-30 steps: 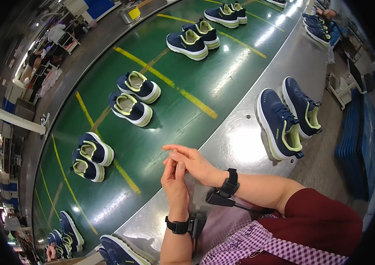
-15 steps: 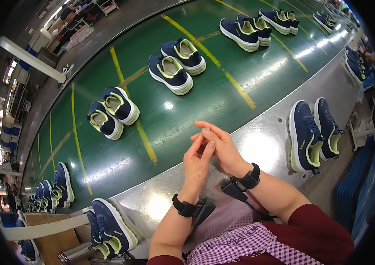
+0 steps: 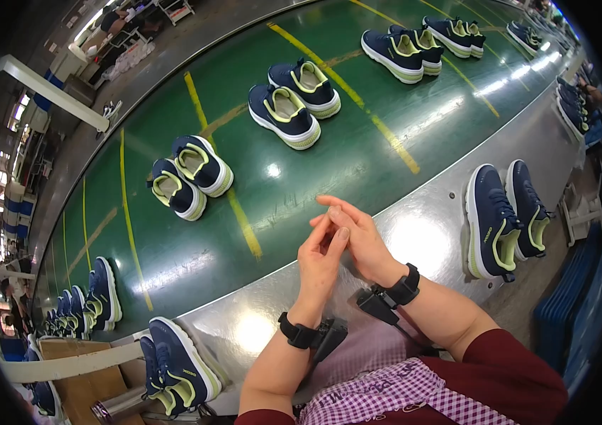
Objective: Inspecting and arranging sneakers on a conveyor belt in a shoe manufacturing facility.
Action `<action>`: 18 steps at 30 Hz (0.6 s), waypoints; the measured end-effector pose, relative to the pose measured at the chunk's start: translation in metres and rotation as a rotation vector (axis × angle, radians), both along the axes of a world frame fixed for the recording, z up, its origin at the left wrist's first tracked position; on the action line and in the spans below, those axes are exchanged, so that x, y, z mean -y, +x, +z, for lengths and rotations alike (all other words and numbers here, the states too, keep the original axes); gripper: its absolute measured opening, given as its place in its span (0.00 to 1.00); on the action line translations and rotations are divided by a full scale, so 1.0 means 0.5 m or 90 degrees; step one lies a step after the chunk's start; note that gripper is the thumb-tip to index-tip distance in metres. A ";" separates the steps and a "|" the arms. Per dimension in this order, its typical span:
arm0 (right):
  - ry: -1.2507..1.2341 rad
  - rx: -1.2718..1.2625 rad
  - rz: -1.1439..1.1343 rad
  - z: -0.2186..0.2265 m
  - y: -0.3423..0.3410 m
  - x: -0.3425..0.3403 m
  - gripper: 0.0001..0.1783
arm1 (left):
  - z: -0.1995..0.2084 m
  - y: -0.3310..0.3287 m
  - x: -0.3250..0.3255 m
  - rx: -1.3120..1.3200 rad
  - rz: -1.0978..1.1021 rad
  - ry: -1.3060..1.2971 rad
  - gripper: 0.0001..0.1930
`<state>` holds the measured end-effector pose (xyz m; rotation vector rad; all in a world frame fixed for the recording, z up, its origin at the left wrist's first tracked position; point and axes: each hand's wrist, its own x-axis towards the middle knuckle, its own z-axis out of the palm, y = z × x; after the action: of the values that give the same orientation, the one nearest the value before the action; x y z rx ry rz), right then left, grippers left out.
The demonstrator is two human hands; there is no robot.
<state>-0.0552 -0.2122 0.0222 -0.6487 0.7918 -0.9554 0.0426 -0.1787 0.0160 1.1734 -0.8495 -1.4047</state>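
Observation:
My left hand (image 3: 321,261) and my right hand (image 3: 367,244) meet above the inner edge of the metal ledge, their fingers and thumbs pressed together. Nothing shows in either hand. One finger of the right hand sticks out past the others over the green conveyor belt (image 3: 301,185). Beyond my hands, a pair of navy sneakers (image 3: 294,127) with lime linings sits on the belt, and another navy pair (image 3: 201,166) is farther left. At my right, a navy pair (image 3: 488,212) stands on the metal ledge (image 3: 418,219); at my left, a navy pair (image 3: 180,361) rests near the ledge's end.
More navy pairs (image 3: 394,55) ride the belt at far right. Several sneakers (image 3: 104,294) line its left end. Below them are a cardboard box (image 3: 85,386) and a pale rail (image 3: 81,367). Stacked blue plastic pieces (image 3: 563,304) lie at the right. A white post (image 3: 53,92) stands beyond the belt.
The pairs in the middle of the belt have shifted slightly to the right. My hands stay together in almost the same place, and the sneakers on the ledge hardly differ.

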 end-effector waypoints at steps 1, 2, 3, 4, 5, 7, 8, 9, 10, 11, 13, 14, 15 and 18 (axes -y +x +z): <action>-0.004 -0.001 -0.004 -0.001 0.001 -0.001 0.23 | 0.001 0.001 -0.001 -0.001 -0.004 -0.004 0.21; -0.001 0.003 0.001 -0.002 0.002 -0.001 0.23 | 0.002 0.003 -0.002 -0.003 -0.003 -0.003 0.21; 0.001 0.006 0.007 -0.001 0.003 -0.002 0.23 | 0.003 0.004 -0.003 -0.006 -0.002 -0.001 0.21; -0.002 0.007 0.002 0.000 0.005 -0.004 0.23 | 0.004 0.005 -0.003 -0.005 -0.007 -0.005 0.21; -0.002 0.005 -0.009 0.002 0.008 -0.005 0.23 | 0.004 0.005 -0.003 -0.004 -0.006 -0.004 0.21; -0.005 0.003 -0.023 0.007 0.012 -0.008 0.23 | 0.005 0.009 -0.003 -0.002 -0.007 -0.006 0.21; -0.009 0.002 -0.023 0.010 0.013 -0.009 0.23 | 0.003 0.011 -0.004 0.002 -0.006 -0.007 0.21; -0.013 0.000 -0.025 0.012 0.015 -0.010 0.23 | 0.001 0.014 -0.004 0.006 -0.006 -0.007 0.21; -0.016 0.002 -0.028 0.012 0.017 -0.011 0.23 | 0.001 0.017 -0.005 0.008 -0.010 -0.010 0.21; -0.014 -0.001 -0.018 0.012 0.019 -0.012 0.22 | 0.002 0.020 -0.007 0.014 -0.008 -0.006 0.21; -0.014 -0.003 -0.015 0.011 0.021 -0.014 0.22 | 0.001 0.024 -0.010 0.021 -0.015 -0.004 0.21; -0.017 -0.008 -0.007 0.011 0.021 -0.015 0.22 | 0.000 0.024 -0.010 0.018 -0.012 -0.002 0.21; -0.019 -0.013 0.001 0.010 0.021 -0.015 0.21 | -0.001 0.025 -0.011 0.014 -0.010 0.001 0.21; -0.024 -0.021 0.006 0.015 0.025 -0.015 0.20 | 0.002 0.029 -0.016 -0.013 -0.007 -0.002 0.22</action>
<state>-0.0428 -0.2047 0.0297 -0.7026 0.8013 -0.9552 0.0572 -0.1707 0.0168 1.1524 -0.8448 -1.4204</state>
